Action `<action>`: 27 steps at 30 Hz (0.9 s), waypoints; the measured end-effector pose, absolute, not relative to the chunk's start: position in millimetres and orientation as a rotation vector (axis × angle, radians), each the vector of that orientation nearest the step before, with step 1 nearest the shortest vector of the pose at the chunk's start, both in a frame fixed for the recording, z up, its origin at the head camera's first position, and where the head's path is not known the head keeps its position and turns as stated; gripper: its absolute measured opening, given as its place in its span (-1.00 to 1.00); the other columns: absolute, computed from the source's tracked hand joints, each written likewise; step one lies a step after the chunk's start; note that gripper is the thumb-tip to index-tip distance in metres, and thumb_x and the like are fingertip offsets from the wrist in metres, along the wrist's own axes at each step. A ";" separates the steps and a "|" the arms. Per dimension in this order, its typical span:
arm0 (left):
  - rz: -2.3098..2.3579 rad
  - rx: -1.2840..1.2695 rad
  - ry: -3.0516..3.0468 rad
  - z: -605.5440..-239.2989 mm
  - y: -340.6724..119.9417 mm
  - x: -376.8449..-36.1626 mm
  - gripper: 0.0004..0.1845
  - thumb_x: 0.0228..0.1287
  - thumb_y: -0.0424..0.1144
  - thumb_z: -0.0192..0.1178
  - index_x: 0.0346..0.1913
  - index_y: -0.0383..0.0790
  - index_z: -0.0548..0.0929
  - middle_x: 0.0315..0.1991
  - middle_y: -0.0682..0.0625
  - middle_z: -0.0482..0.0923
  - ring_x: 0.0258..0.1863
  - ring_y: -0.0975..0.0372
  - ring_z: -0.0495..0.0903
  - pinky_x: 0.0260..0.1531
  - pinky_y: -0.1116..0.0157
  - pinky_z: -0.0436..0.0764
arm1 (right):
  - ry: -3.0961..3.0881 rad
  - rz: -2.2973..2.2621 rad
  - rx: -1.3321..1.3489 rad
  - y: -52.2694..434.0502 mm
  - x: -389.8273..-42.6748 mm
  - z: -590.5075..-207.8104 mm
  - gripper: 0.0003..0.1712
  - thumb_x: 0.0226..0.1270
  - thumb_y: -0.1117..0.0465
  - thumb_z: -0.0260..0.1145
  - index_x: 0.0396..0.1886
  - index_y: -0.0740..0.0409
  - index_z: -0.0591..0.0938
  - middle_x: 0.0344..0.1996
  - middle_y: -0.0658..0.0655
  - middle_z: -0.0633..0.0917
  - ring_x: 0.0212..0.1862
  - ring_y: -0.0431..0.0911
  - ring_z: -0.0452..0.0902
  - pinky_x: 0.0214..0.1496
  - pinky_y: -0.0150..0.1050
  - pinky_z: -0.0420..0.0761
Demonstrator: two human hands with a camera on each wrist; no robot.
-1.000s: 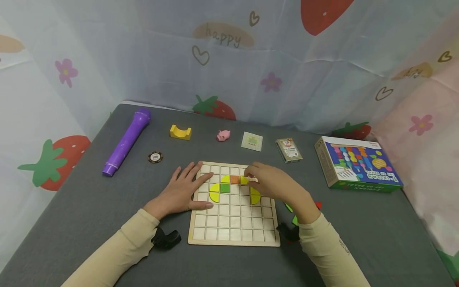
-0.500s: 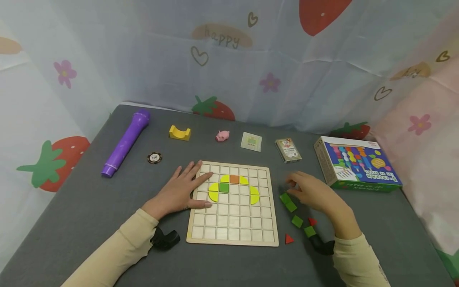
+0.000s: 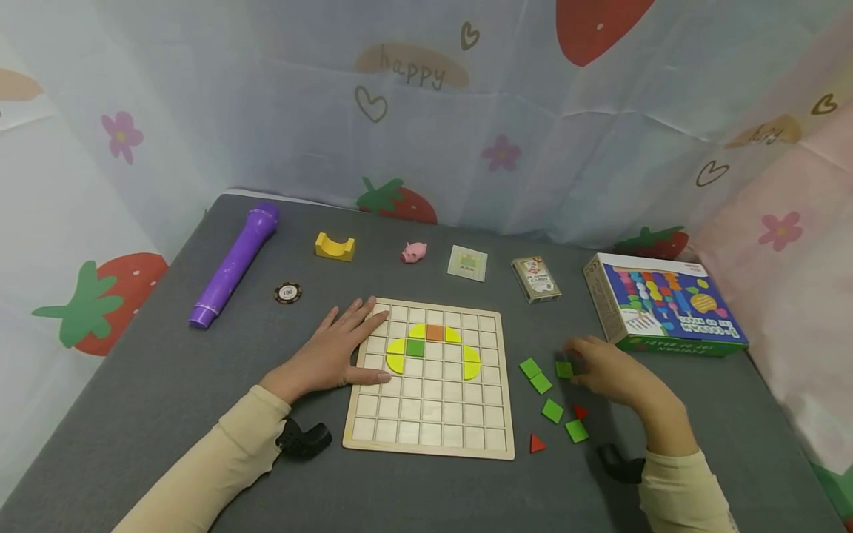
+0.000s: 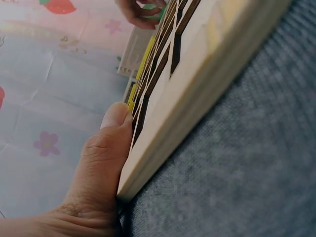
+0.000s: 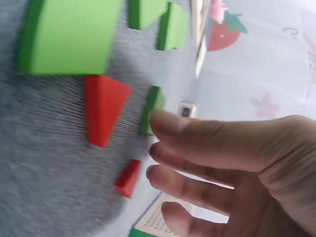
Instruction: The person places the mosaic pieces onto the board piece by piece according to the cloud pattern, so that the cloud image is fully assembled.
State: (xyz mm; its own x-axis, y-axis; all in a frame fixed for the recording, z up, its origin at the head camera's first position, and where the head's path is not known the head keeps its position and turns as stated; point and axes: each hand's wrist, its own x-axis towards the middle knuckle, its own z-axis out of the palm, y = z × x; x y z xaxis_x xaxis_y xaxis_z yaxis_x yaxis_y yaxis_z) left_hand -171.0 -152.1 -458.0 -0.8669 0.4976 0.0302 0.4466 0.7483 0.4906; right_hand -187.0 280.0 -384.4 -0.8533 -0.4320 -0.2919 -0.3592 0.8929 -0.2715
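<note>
The right hand's (image 3: 616, 377) grip is closing on a green square tile (image 3: 564, 369): the fingertips curl round it where it lies on the grey tabletop (image 3: 166, 385), to the right of the wooden board (image 3: 432, 437); the wrist view shows the fingers bent just beside a green edge, though whether the tile is lifted cannot be told. The left hand (image 3: 333, 352) lies flat with straight fingers over the board's left edge, thumb pressed along its side, which looks meant to keep the board from sliding. The board is pale, smooth wood cut into a grid of shallow square cells; near its upper middle sit yellow quarter-round pieces (image 3: 397, 355), a green square (image 3: 416, 347) and an orange square (image 3: 435, 332). Right of the board, loose green squares (image 3: 552, 411) and small red triangles (image 3: 536, 443) lie scattered on the felt-like cloth, flat and matte. Beyond the board are a purple cylinder (image 3: 235, 264), a yellow arched block (image 3: 335, 246), a pink pig (image 3: 414, 252), a card deck (image 3: 536, 279) and a colourful box (image 3: 663, 311).
</note>
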 end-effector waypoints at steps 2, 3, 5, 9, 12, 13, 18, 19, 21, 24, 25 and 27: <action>0.750 0.769 2.843 -457.5 -152.0 -170.8 0.07 0.05 0.33 0.27 0.52 -0.07 0.06 0.55 -0.13 -0.18 0.52 -0.04 -0.18 0.42 -0.14 -0.21 | 2.719 -0.273 -0.589 280.3 -187.3 -387.7 -0.58 0.17 0.35 0.38 0.05 0.30 0.55 -0.09 0.25 0.59 -0.04 0.11 0.53 0.00 0.11 0.54; 0.746 0.771 2.846 -457.5 -152.0 -170.8 0.07 0.05 0.33 0.26 0.52 -0.07 0.06 0.55 -0.13 -0.18 0.52 -0.04 -0.18 0.42 -0.14 -0.20 | 2.727 -0.266 -0.591 280.6 -187.3 -389.2 -0.59 0.17 0.36 0.37 0.04 0.30 0.56 -0.10 0.24 0.59 -0.05 0.10 0.54 0.00 0.11 0.54; 0.740 0.773 2.849 -457.6 -151.9 -170.7 0.07 0.04 0.35 0.26 0.52 -0.07 0.07 0.54 -0.13 -0.17 0.52 -0.04 -0.18 0.42 -0.14 -0.20 | 2.743 -0.263 -0.597 281.3 -187.3 -391.6 -0.61 0.19 0.37 0.35 0.04 0.29 0.57 -0.11 0.23 0.59 -0.07 0.08 0.54 -0.01 0.10 0.55; 0.750 0.778 2.851 -458.5 -152.2 -170.8 0.06 0.05 0.35 0.25 0.52 -0.06 0.08 0.54 -0.13 -0.17 0.52 -0.03 -0.18 0.42 -0.13 -0.21 | 2.773 -0.275 -0.624 283.7 -186.0 -392.7 -0.63 0.19 0.37 0.36 0.01 0.30 0.58 -0.09 0.23 0.58 -0.06 0.10 0.56 -0.02 0.10 0.56; 0.752 0.779 2.854 -459.9 -152.6 -171.1 0.05 0.05 0.35 0.25 0.52 -0.05 0.08 0.54 -0.13 -0.16 0.52 -0.02 -0.18 0.42 -0.12 -0.22 | 2.793 -0.283 -0.668 285.2 -185.6 -392.6 -0.67 0.18 0.38 0.36 -0.04 0.32 0.59 -0.13 0.22 0.59 -0.11 0.09 0.58 -0.07 0.07 0.59; 0.750 0.780 2.856 -460.6 -152.7 -171.2 0.05 0.06 0.35 0.24 0.52 -0.05 0.08 0.54 -0.13 -0.16 0.52 -0.02 -0.18 0.42 -0.12 -0.23 | 2.799 -0.282 -0.682 285.6 -185.7 -392.7 -0.69 0.18 0.38 0.36 -0.05 0.32 0.60 -0.14 0.22 0.60 -0.12 0.09 0.59 -0.08 0.05 0.59; 0.735 0.779 2.867 -461.5 -153.3 -171.6 0.04 0.07 0.37 0.22 0.52 -0.03 0.07 0.55 -0.11 -0.16 0.52 -0.01 -0.18 0.42 -0.11 -0.23 | 2.815 -0.282 -0.694 285.3 -185.9 -394.2 -0.71 0.22 0.36 0.34 -0.05 0.33 0.61 -0.15 0.22 0.60 -0.13 0.06 0.58 -0.08 0.04 0.59; 0.730 0.780 2.870 -461.8 -153.4 -171.8 0.04 0.07 0.37 0.21 0.52 -0.02 0.07 0.55 -0.11 -0.16 0.52 -0.01 -0.18 0.42 -0.11 -0.22 | 2.815 -0.287 -0.695 285.0 -185.8 -394.7 -0.70 0.22 0.37 0.34 -0.04 0.33 0.61 -0.14 0.21 0.60 -0.13 0.06 0.58 -0.07 0.04 0.59; 0.722 0.778 2.874 -462.1 -153.5 -172.0 0.04 0.07 0.38 0.20 0.52 -0.02 0.06 0.55 -0.10 -0.16 0.53 0.00 -0.18 0.42 -0.11 -0.22 | 2.811 -0.299 -0.710 284.1 -185.6 -395.5 -0.70 0.22 0.38 0.34 -0.03 0.32 0.61 -0.12 0.21 0.60 -0.13 0.04 0.58 -0.05 0.05 0.59; 0.712 0.776 2.879 -463.0 -153.6 -172.1 0.04 0.07 0.39 0.20 0.52 -0.01 0.07 0.55 -0.09 -0.16 0.53 0.01 -0.18 0.42 -0.11 -0.22 | 2.805 -0.323 -0.725 283.2 -185.6 -396.5 -0.71 0.22 0.41 0.33 -0.04 0.31 0.62 -0.12 0.20 0.60 -0.15 0.01 0.57 -0.06 0.03 0.60; 0.709 0.777 2.881 -463.2 -153.6 -172.1 0.04 0.07 0.39 0.19 0.52 -0.01 0.07 0.55 -0.09 -0.16 0.53 0.01 -0.17 0.42 -0.11 -0.21 | 2.806 -0.322 -0.729 283.1 -185.8 -396.6 -0.72 0.22 0.41 0.33 -0.06 0.31 0.62 -0.14 0.20 0.61 -0.17 -0.01 0.57 -0.08 0.01 0.61; 0.708 0.779 2.882 -463.7 -153.3 -172.1 0.04 0.07 0.39 0.19 0.52 0.00 0.07 0.55 -0.09 -0.16 0.53 0.01 -0.17 0.42 -0.12 -0.21 | 2.811 -0.318 -0.726 282.9 -186.1 -396.6 -0.74 0.22 0.39 0.33 -0.08 0.32 0.62 -0.16 0.20 0.61 -0.21 -0.02 0.56 -0.12 -0.01 0.60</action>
